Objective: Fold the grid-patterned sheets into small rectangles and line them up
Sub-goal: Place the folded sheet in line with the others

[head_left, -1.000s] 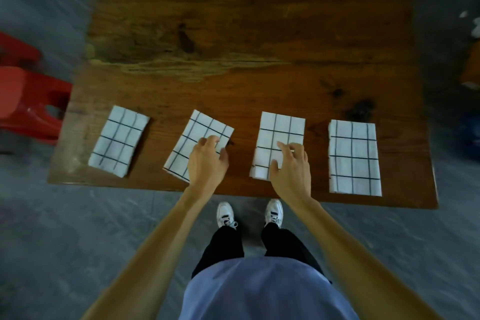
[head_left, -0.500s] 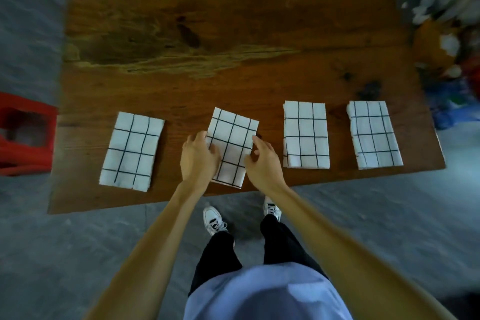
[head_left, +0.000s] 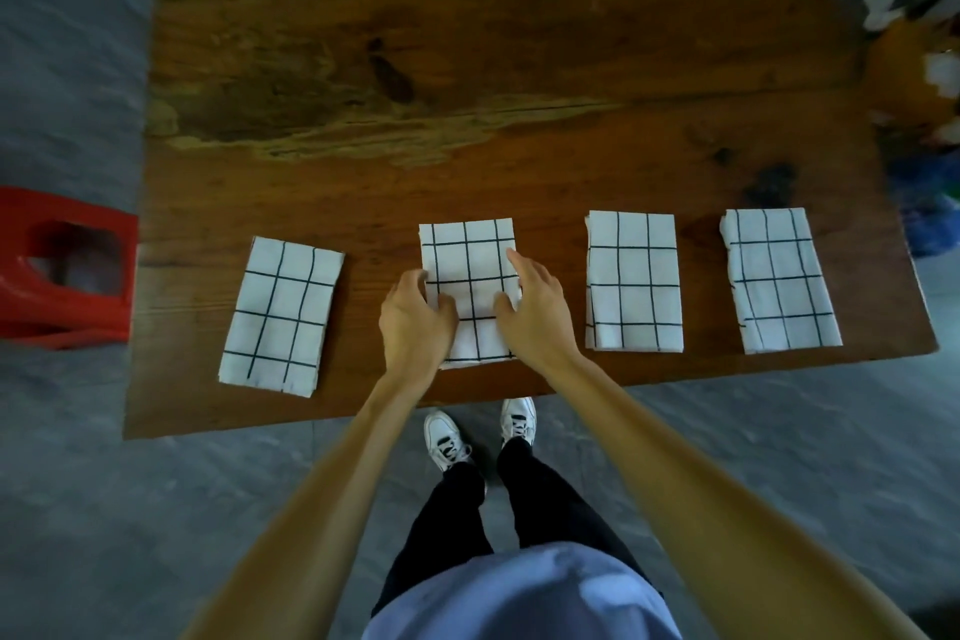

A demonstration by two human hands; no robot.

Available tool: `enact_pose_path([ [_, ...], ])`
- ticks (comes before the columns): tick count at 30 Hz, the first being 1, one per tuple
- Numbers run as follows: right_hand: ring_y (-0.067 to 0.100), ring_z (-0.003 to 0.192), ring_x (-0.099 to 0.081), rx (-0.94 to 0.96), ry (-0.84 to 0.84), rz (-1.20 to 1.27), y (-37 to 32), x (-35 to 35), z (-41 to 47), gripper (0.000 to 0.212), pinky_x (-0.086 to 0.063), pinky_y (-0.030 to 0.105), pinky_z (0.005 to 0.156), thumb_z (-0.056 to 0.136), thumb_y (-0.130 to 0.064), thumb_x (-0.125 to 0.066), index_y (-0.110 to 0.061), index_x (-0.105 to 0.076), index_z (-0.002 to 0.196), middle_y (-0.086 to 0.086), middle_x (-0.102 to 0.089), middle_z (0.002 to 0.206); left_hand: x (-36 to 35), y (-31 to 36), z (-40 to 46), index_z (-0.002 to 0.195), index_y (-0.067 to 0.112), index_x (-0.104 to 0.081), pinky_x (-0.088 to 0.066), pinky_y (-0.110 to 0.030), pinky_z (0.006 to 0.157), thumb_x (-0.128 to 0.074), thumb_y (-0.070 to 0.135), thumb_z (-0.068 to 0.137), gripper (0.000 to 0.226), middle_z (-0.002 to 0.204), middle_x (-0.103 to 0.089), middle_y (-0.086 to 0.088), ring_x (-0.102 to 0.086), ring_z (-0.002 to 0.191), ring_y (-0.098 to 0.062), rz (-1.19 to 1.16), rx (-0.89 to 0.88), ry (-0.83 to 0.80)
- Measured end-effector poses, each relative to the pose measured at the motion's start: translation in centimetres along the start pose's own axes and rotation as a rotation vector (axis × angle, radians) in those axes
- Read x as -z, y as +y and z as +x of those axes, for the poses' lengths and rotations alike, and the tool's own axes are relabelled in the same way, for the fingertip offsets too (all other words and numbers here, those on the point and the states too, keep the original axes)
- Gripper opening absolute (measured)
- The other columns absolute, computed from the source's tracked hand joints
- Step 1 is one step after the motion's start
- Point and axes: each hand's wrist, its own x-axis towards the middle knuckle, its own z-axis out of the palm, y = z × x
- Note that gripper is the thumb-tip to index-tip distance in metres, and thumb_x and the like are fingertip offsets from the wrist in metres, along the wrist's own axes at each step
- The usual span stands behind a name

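Second sheet (head_left: 470, 270) | long axis runs away from person | left hand (head_left: 415, 322), right hand (head_left: 540, 312) pinch its sides

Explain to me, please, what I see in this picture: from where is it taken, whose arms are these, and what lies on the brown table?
There is no machine here. The picture comes from a wide-angle camera worn on a person's head, looking forward and down, so the two bare arms, black trousers and white shoes belong to that person.

On the dark brown wooden table lie four white folded cloths with a black grid, side by side along the near edge: the far-left cloth, somewhat tilted, the second cloth, the third cloth and the far-right cloth.

The left hand and the right hand hold the second cloth by its two sides, thumbs on top. It lies flat on the table. A red plastic stool stands on the left.
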Motion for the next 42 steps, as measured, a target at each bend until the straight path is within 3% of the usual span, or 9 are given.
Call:
enact_pose_path([
  [7,0.02,0.142,-0.029,-0.002,-0.011,0.047,0.1,0.4,0.2,0.056,-0.028,0.038,0.116,0.098,-0.019,-0.05,-0.017,-0.03,0.149,0.0,-0.036,0.153,-0.2,0.7,-0.2,0.138,0.012,-0.037,-0.035,-0.014,0.05,-0.061,0.018,0.089,0.055,0.073,-0.061,0.003,-0.057,0.059,-0.007,-0.109,0.131,0.007],
  [10,0.022,0.144,-0.025,0.009,0.024,-0.036,0.3,0.3,-0.2,0.056,-0.022,0.037,0.116,0.097,-0.019,-0.051,-0.017,-0.031,0.149,0.003,-0.034,0.155,0.4,0.3,-0.2,0.138,0.014,-0.038,-0.038,-0.015,0.053,-0.062,0.023,0.09,0.054,0.078,-0.061,0.006,-0.059,0.067,-0.009,-0.104,0.147,0.018],
  [14,0.019,0.14,-0.031,0.157,0.057,-0.035,-2.0,-0.7,-1.1,0.049,-0.028,0.033,0.114,0.097,-0.016,-0.051,-0.016,-0.039,0.144,0.004,-0.041,0.15,3.8,-2.5,-0.1,0.132,0.013,-0.048,-0.044,-0.028,0.077,-0.06,0.026,0.089,0.046,0.113,-0.062,-0.006,-0.059,0.1,-0.021,-0.022,0.127,0.141],
  [18,0.002,0.117,-0.051,0.201,-0.132,0.145,-7.0,-3.9,-2.3,0.048,-0.047,0.017,0.092,0.098,-0.019,-0.052,-0.021,-0.04,0.144,-0.008,-0.045,0.143,8.8,-6.6,0.5,0.129,0.008,-0.052,-0.042,-0.041,0.092,-0.06,0.018,0.089,0.042,0.128,-0.052,-0.017,-0.047,0.117,-0.033,0.136,0.087,0.254],
  [20,0.006,0.11,-0.057,0.176,-0.244,0.183,-9.0,-6.3,-2.8,0.049,-0.053,0.025,0.088,0.098,-0.024,-0.052,-0.024,-0.038,0.145,-0.008,-0.046,0.142,10.6,-8.6,0.9,0.13,0.008,-0.052,-0.04,-0.047,0.097,-0.061,0.018,0.088,0.044,0.132,-0.051,-0.017,-0.046,0.12,-0.035,0.197,0.101,0.244],
  [22,0.014,0.126,-0.05,0.174,-0.308,0.145,-10.3,-8.6,-3.0,0.051,-0.048,0.037,0.102,0.098,-0.025,-0.052,-0.023,-0.037,0.146,-0.001,-0.045,0.146,11.6,-10.4,1.2,0.131,0.01,-0.051,-0.041,-0.049,0.097,-0.06,0.018,0.088,0.044,0.135,-0.049,-0.016,-0.046,0.122,-0.036,0.25,0.097,0.2],
  [27,0.023,0.146,-0.021,0.193,-0.384,-0.045,-11.6,-12.4,-2.9,0.054,-0.02,0.037,0.117,0.098,-0.021,-0.048,-0.02,-0.032,0.149,0.003,-0.029,0.157,11.5,-13.3,1.4,0.129,0.013,-0.052,-0.043,-0.048,0.093,-0.055,0.015,0.088,0.041,0.139,-0.044,-0.016,-0.042,0.122,-0.036,0.354,0.052,0.111],
  [34,0.031,0.146,-0.01,0.23,-0.351,-0.345,-12.9,-13.7,-2.0,0.058,-0.022,0.042,0.116,0.1,-0.024,-0.043,-0.017,-0.021,0.152,0.007,-0.008,0.162,11.1,-13.6,1.3,0.122,0.012,-0.052,-0.049,-0.045,0.084,-0.056,0.021,0.088,0.036,0.122,-0.049,-0.014,-0.047,0.109,-0.031,0.236,0.099,0.148],
  [42,0.031,0.147,-0.012,0.196,-0.295,-0.321,-13.2,-14.2,-1.5,0.058,-0.024,0.041,0.116,0.099,-0.022,-0.047,-0.015,-0.024,0.151,0.007,-0.012,0.161,11.0,-13.8,1.7,0.121,0.014,-0.053,-0.051,-0.041,0.079,-0.057,0.023,0.089,0.034,0.122,-0.049,-0.012,-0.049,0.108,-0.028,0.191,0.082,0.163],
])
